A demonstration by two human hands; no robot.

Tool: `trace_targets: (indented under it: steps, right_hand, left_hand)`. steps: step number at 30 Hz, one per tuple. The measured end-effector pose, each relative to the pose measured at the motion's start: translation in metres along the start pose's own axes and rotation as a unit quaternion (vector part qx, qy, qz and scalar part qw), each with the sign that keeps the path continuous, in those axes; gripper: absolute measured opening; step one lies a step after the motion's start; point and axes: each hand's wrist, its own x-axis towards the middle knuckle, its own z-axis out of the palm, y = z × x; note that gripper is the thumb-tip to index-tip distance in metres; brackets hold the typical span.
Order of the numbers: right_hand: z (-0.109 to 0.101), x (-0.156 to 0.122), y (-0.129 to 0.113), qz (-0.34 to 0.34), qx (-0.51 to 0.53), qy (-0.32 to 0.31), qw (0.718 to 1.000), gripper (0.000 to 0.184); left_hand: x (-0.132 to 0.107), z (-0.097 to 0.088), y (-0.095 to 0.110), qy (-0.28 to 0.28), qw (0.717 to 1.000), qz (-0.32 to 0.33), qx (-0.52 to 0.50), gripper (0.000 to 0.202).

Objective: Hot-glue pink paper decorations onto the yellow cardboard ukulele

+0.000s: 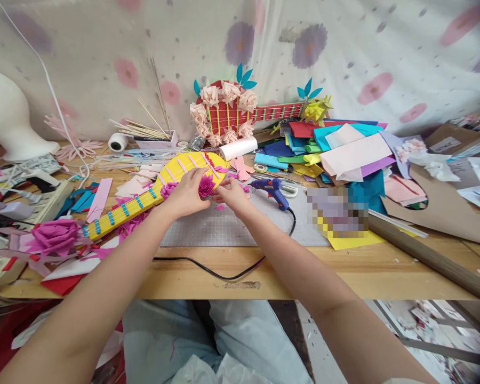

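A yellow paper guitar [144,197] lies slanted on the wooden table [304,272], its round body at the far end. A magenta paper flower [206,186] sits at the lower edge of that body. My left hand [187,193] presses on the guitar body just left of the flower, fingers curled against it. My right hand [232,194] pinches the flower from its right side. Another small magenta flower [168,189] shows beside my left wrist.
A blue glue gun [272,188] with a black cord lies on the grey cutting mat [224,226]. Stacked coloured paper [336,149] fills the right. A red paper guitar [240,114] leans at the back. A large pink flower [55,236] and scraps lie left.
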Motion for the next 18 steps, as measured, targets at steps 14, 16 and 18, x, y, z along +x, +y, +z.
trace_targets:
  steps: [14, 16, 18]
  right_hand:
    - [0.001, 0.002, -0.005, -0.004, -0.020, 0.012, 1.000, 0.021]
    - [0.000, 0.004, -0.002, -0.018, -0.044, 0.015, 0.999, 0.021]
    - [-0.001, 0.008, 0.002, -0.034, -0.074, 0.018, 0.997, 0.021]
  left_hand:
    - [0.000, 0.011, 0.011, 0.057, 0.996, -0.025, 0.068, 0.075]
    - [0.000, 0.012, 0.013, 0.056, 0.995, -0.029, 0.076, 0.076]
    - [0.000, 0.012, 0.014, 0.051, 0.995, -0.028, 0.085, 0.075]
